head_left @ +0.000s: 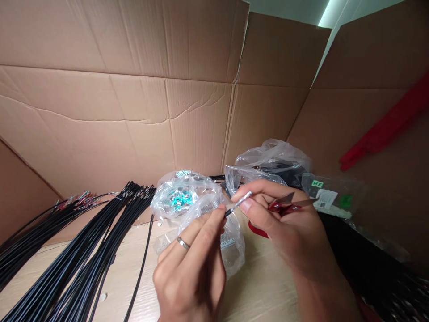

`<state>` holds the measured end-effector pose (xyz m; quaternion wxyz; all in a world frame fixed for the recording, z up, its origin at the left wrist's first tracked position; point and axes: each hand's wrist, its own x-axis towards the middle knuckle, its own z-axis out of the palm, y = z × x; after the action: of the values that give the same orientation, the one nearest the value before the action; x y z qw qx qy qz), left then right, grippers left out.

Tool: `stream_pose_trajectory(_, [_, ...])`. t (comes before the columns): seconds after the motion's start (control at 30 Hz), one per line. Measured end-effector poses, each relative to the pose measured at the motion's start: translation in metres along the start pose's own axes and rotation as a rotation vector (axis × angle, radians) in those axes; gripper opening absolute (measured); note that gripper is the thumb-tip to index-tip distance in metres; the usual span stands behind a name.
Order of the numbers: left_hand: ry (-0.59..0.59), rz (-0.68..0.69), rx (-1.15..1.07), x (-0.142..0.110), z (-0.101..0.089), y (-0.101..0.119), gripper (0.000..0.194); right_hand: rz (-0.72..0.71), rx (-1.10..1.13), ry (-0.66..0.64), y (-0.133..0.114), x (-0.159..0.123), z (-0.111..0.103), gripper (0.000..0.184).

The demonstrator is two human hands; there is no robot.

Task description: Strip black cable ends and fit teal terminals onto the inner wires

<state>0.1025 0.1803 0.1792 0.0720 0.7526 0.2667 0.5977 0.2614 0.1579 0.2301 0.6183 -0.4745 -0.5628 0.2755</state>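
Note:
My left hand (197,264), with a ring on one finger, is closed in a pinch on a black cable (229,212). Past its black jacket, the cable's silver foil-like end (241,202) points up and to the right. My right hand (284,228) has its thumb and forefinger at that silver end. Red-handled scissors (283,205) are tucked in the same hand, blades pointing right and slightly apart. Below and behind the hands lie clear plastic bags; one bag (161,203) contains small teal-and-metal parts (180,199).
Bundles of black cables (73,255) with stripped ends lie at left. More black cables (362,259) lie at right, near a labelled bag (326,197). Another clear bag (275,154) stands behind. Cardboard walls (134,103) enclose the wooden table (264,286); a red strip (382,129) shows at right.

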Motion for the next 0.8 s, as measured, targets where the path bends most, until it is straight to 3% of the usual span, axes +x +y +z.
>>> stream_pose_trajectory(0.2, [-0.246,-0.545,-0.545,0.013,-0.002,0.008,0.015,-0.032,0.091,-0.139,0.006,0.002,-0.005,0.005])
stream_pose_trajectory(0.37, [-0.551,-0.883,-0.948,0.025,-0.010,0.013,0.033,-0.019,0.105,-0.164,0.010,0.004,-0.007,0.017])
stream_pose_trajectory(0.47, [-0.654,-0.956,-1.175,0.028,-0.011,0.010,0.031,-0.002,0.127,-0.183,0.009,0.004,-0.008,0.019])
stream_pose_trajectory(0.6, [-0.665,-0.980,-1.351,0.023,-0.007,0.002,0.028,0.005,0.124,-0.170,0.005,0.003,-0.006,0.014])
stream_pose_trajectory(0.8, [-0.627,-0.945,-1.260,0.023,-0.006,0.000,0.029,-0.010,0.102,-0.163,0.003,0.000,-0.004,0.014])
